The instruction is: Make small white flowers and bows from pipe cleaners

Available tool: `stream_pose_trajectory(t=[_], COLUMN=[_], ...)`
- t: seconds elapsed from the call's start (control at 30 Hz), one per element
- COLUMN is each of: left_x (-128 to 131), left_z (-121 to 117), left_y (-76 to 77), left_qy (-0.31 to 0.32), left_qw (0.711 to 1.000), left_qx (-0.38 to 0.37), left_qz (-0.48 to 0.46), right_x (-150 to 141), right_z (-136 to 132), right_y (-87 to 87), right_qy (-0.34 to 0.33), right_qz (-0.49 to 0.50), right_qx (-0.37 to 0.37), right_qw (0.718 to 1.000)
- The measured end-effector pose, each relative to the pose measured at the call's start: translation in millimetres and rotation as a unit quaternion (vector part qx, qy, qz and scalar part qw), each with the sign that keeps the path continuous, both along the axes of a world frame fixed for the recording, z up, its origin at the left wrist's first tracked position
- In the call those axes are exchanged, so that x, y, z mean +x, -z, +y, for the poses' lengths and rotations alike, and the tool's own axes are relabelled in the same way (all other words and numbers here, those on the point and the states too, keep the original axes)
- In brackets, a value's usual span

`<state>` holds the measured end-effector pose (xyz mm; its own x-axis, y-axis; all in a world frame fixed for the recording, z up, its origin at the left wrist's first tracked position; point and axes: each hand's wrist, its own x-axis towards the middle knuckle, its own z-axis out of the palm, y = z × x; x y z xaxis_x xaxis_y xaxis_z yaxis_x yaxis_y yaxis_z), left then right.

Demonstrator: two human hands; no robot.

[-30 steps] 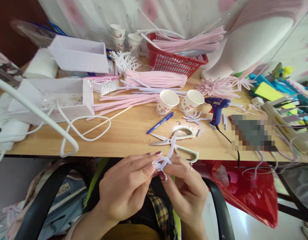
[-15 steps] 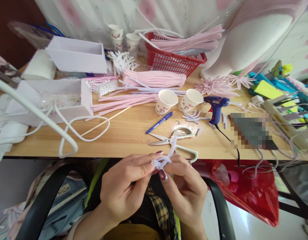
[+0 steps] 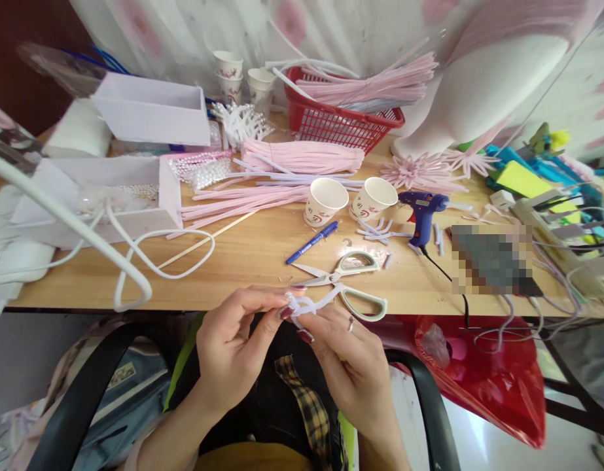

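Between my two hands is a looped piece of pale lilac pipe cleaner (image 3: 305, 305), one tail sticking out to the upper right. My left hand (image 3: 237, 347) pinches its left end, where small whitish bits show by the fingertips. My right hand (image 3: 351, 356), with a ring on one finger, is closed on the loop's right side. Just beyond my hands lie open scissors (image 3: 334, 276) with pale green handles, the tail reaching in front of them. A blue pen (image 3: 312, 243) rests behind the scissors.
Two paper cups (image 3: 326, 201), a blue glue gun (image 3: 423, 216) and short lilac cuttings (image 3: 380, 230) stand or lie farther back. Bundled pink pipe cleaners (image 3: 302, 157), a red basket (image 3: 343, 124) and white boxes (image 3: 171, 196) line the rear. A white cable (image 3: 135, 261) loops at left.
Both hands have shifted slightly left and up with the lilac pipe cleaner. Its tail has swung from nearly upright to slanting right, and my right fingers have turned over more.
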<state>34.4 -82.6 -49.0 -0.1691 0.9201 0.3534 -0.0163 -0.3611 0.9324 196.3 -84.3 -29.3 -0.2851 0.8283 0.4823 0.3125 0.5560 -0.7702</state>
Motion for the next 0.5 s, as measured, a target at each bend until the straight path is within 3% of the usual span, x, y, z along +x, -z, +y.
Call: stream_pose_trajectory(t=[0.13,0.27,0.43,0.5], left_x=[2,4,3,3], left_z=[1,-1,2,2], left_y=[0.1,3.3,5.2,4.4], left_qy=[-0.006,-0.009,0.044,0.061], left_qw=[1.0,1.0,0.994,0.994], left_qx=[-0.013,-0.017,-0.063,-0.054], left_qz=[0.023,0.018,-0.077,-0.074], right_x=[-2,-7,-10,-11], right_z=[1,-2,-2,-1], right_y=[2.8,4.4,3.8,4.0], right_qy=[0.034,0.072,0.105,0.097], right_qz=[-0.026,-0.029,-0.009,-0.019], right_qx=[0.037,0.025,-0.003,-0.005], right_qw=[0.998,0.997,0.994,0.995])
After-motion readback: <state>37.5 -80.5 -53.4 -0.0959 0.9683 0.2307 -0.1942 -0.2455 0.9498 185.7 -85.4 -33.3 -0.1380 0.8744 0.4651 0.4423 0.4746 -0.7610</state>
